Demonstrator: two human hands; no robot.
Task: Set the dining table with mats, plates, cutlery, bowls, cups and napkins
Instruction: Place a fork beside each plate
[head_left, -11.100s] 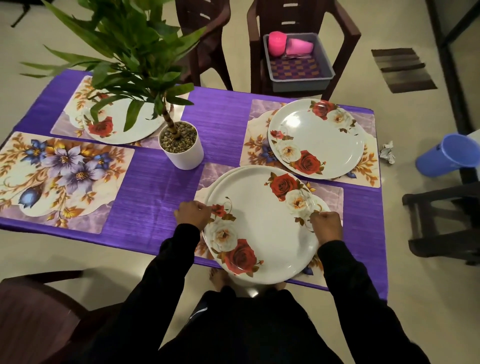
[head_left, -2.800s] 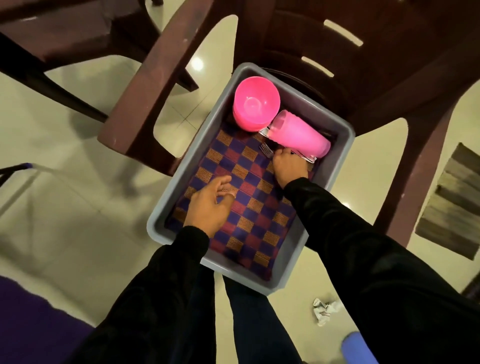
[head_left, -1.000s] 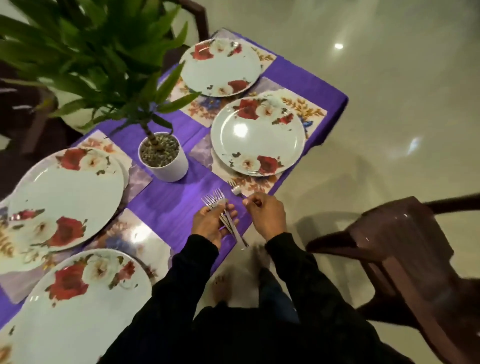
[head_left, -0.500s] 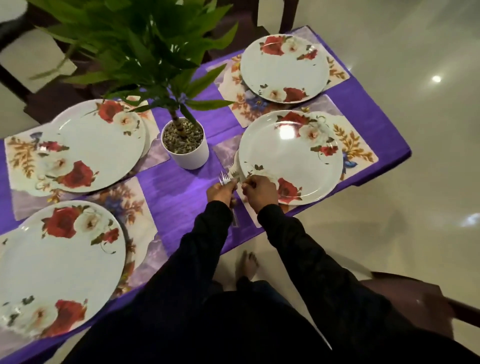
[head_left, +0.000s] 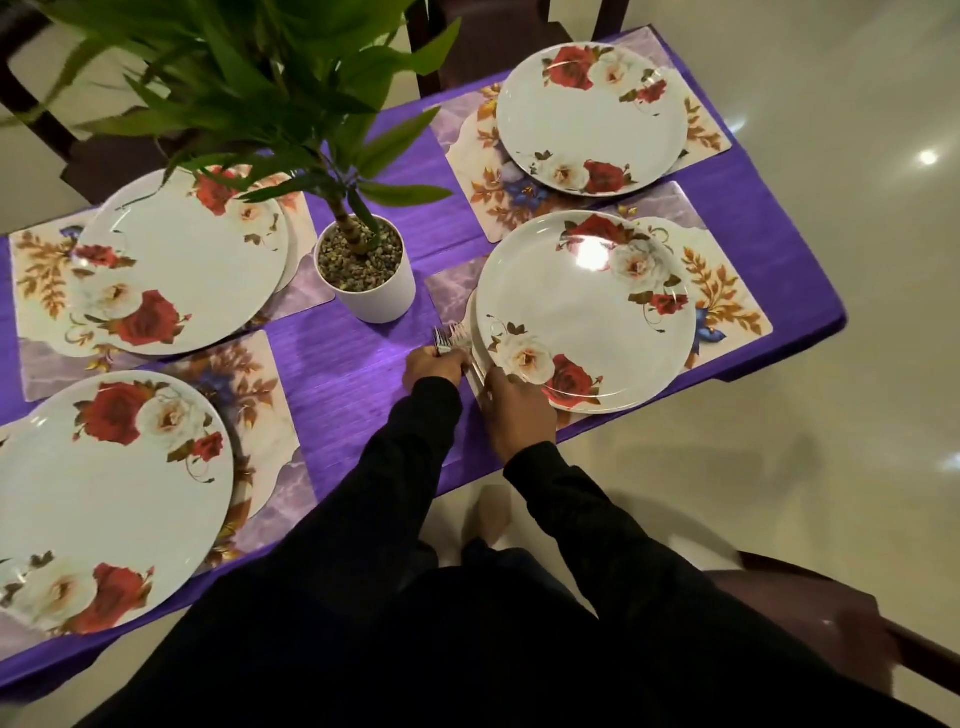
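1. Forks (head_left: 451, 336): we hold a small bunch of them in our left hand (head_left: 435, 368), fingers curled round the handles, tines pointing toward the potted plant (head_left: 367, 270). The bunch sits over the purple tablecloth (head_left: 343, 374), just beside the left rim of the near-right plate (head_left: 584, 310).

2. Right hand (head_left: 517, 410): it rests at that plate's near-left rim, fingers bent down toward a pale handle lying along the rim. We judge it is setting one fork on the mat (head_left: 727, 291) there, but whether the fingers pinch the handle or only touch it we cannot tell.

3. Near-right plate: it lies on its floral mat at the table's right end, close to the near edge.

4. Other settings: three more flowered plates, each on its own mat. One (head_left: 592, 117) sits at the far-right corner, one (head_left: 179, 262) along the far edge left of the plant, one (head_left: 106, 499) at the near-left.

5. Centre: the white pot of pebbles stands between the four mats, leaves spreading over the far-left plate.

6. Progress, as we read it: mats and plates are down at all four places. Cutlery is only starting, at this first place. We see no cutlery at the other three plates, and no bowls, cups or napkins on the table.

7. Surroundings: a dark chair (head_left: 831, 613) stands by the near-right, on a pale glossy floor.
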